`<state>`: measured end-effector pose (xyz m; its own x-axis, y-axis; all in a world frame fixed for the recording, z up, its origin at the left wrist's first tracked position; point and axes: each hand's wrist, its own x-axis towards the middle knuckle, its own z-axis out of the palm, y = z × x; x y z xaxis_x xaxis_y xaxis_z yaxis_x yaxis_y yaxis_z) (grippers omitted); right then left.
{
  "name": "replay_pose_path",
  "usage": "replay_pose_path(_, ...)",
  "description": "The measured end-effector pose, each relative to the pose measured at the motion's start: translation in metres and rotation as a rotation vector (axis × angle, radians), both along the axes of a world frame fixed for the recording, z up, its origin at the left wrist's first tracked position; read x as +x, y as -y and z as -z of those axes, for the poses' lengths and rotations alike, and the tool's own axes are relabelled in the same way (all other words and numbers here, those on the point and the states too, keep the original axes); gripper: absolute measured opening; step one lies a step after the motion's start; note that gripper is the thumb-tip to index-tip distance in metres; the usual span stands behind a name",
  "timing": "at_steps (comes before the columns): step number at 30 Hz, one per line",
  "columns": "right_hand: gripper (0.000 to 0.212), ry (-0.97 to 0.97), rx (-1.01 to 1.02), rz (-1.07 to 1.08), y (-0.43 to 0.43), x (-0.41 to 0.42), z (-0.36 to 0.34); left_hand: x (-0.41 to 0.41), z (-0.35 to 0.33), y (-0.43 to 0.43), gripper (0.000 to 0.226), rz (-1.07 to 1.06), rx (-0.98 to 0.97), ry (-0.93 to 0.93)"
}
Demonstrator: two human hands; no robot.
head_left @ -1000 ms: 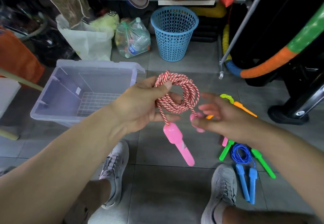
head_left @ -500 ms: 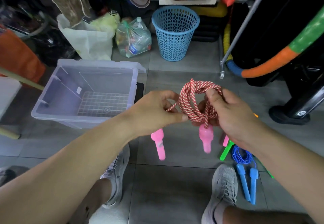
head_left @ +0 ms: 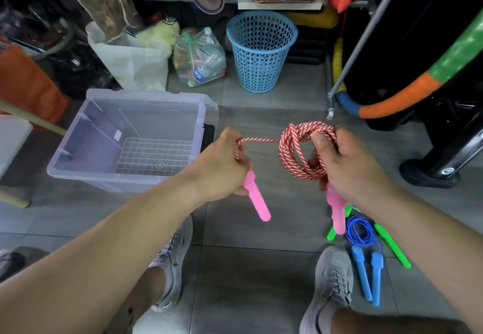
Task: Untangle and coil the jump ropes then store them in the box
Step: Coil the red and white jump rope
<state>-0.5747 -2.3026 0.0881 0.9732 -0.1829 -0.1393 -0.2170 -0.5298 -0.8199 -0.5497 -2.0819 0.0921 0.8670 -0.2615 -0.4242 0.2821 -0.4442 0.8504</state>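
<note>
A red-and-white jump rope with pink handles is coiled in mid-air. My right hand grips the coil, thumb through the loops, and one pink handle hangs below it. My left hand holds the other pink handle and pulls a short straight stretch of rope out to the left of the coil. The clear plastic box stands open on the floor at the left, with only a wire grid inside. A coiled blue jump rope and a green-handled rope lie on the floor at the right.
A blue mesh bin, a bag of bottles and a white bag line the back. A metal rack leg and padded orange-green hoop stand at the right. My two grey shoes rest on the tiled floor.
The coil passed from my left hand to my right. My left hand took one pink handle and drew its rope end out to the left, away from the coil.
</note>
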Motion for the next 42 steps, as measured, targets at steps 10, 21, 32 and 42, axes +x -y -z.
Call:
replay_pose_path(10,0.027,-0.014,-0.07,-0.034,0.0,0.004,0.014,0.011,-0.018,0.005,0.014,-0.62,-0.776,-0.313)
replay_pose_path(21,0.017,-0.126,0.188,0.051,-0.01,-0.001,0.007,0.001,-0.011,0.019,0.023,-0.606,-0.755,0.038)
replay_pose_path(32,0.01,-0.119,0.453,0.027,-0.025,-0.004,0.002,-0.036,0.004,0.044,0.023,-0.112,-0.133,0.504)
replay_pose_path(42,0.015,-0.141,0.764,0.05,-0.037,-0.005,-0.014,-0.022,0.012,0.04,0.053,-0.278,-0.444,0.146)
